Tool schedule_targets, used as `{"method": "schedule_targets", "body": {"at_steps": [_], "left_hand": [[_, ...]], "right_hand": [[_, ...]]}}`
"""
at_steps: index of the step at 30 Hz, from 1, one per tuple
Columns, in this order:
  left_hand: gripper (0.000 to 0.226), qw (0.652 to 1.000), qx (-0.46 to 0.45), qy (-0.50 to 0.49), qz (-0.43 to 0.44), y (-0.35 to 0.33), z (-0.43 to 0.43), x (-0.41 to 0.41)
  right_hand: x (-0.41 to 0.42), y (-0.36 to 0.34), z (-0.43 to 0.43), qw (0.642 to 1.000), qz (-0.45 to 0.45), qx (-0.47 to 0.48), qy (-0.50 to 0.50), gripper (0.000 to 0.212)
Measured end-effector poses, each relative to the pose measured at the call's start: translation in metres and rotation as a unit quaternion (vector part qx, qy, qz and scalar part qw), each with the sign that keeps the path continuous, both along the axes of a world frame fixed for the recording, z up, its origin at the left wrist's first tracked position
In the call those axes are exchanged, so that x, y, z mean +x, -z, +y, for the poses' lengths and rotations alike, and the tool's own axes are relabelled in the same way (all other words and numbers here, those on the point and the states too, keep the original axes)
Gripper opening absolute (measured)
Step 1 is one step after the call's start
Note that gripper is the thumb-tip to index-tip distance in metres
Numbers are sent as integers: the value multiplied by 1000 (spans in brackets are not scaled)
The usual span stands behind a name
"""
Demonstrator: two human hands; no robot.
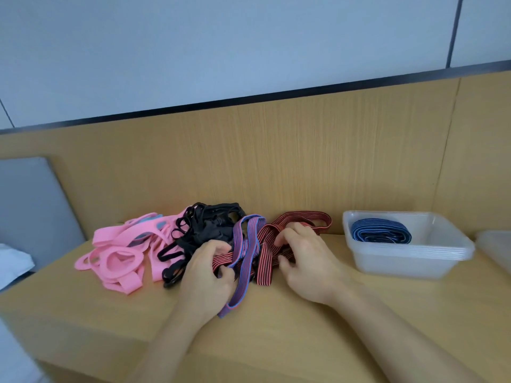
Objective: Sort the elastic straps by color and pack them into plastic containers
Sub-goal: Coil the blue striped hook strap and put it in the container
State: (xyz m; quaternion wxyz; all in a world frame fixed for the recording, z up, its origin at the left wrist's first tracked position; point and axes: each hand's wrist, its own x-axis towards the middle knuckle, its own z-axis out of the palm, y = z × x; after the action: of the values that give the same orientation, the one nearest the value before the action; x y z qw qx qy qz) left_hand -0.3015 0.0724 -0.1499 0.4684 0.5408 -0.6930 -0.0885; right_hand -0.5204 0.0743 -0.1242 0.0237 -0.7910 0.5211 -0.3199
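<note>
mid-frame, left hand (pixel 206 269) pinches a ribbed purple strap (pixel 247 244); right hand (pixel 307 261) curls its fingers into striped red straps (pixel 301 221). coiled blue straps (pixel 381 230) lie in the clear tub (pixel 401 265), right.

A single head-worn view looks forward and down, close over the wooden shelf (pixel 304 322).

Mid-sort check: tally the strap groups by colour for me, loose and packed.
Pink heap: 1
Black heap: 1
Red-striped tangle: 1
Purple strap: 1
Blue-striped bundle, in the container: 1
Total: 5 groups; single straps in the tangles cannot be counted.
</note>
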Motion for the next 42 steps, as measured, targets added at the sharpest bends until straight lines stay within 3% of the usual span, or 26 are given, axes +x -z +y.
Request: {"method": "schedule_targets", "body": {"at_steps": [6, 10, 15, 19, 22, 24, 26, 28, 31, 34, 37, 42], "left_hand": [[55, 999, 16, -8, -32, 3, -2, 3], [56, 998, 23, 0, -58, 3, -1, 2], [60, 999, 18, 12, -26, -1, 5, 2], [57, 999, -23, 46, 1, -6, 19, 2], [40, 993, -42, 110, -13, -7, 30, 1], [34, 985, -19, 169, 43, -9, 33, 4], [27, 963, 11, 219, 154, -13, 32, 9], [27, 942, 28, 221, 250, -13, 28, 14], [28, 945, 53, 182, 267, -12, 24, 12], [38, 967, 65, 142, 200, -14, 26, 4], [49, 987, 50, 104, 113, -13, 24, -1], [51, 991, 63, 118, -10, -31, 0, -7]], "right_hand": [[10, 2, 6, 999, -3, -23, -48, 32], [20, 8, 15, 990, 101, -18, -100, 55], [37, 14, 19, 975, 205, -65, -50, 37], [40, 12, 20, 976, 202, -75, -33, 51], [39, 10, 21, 980, 176, -85, -46, 55], [38, 9, 19, 982, 161, -91, -50, 45], [37, 8, 18, 982, 152, -95, -60, 41], [36, 8, 17, 984, 110, -117, -80, 39], [31, 6, 14, 987, -23, -133, -87, 17], [22, 1, 7, 973, -181, -131, -63, 4], [8, -7, -1, 938, -328, -107, 16, 7], [2, -16, 1, 908, -411, -82, 32, 13]]}}
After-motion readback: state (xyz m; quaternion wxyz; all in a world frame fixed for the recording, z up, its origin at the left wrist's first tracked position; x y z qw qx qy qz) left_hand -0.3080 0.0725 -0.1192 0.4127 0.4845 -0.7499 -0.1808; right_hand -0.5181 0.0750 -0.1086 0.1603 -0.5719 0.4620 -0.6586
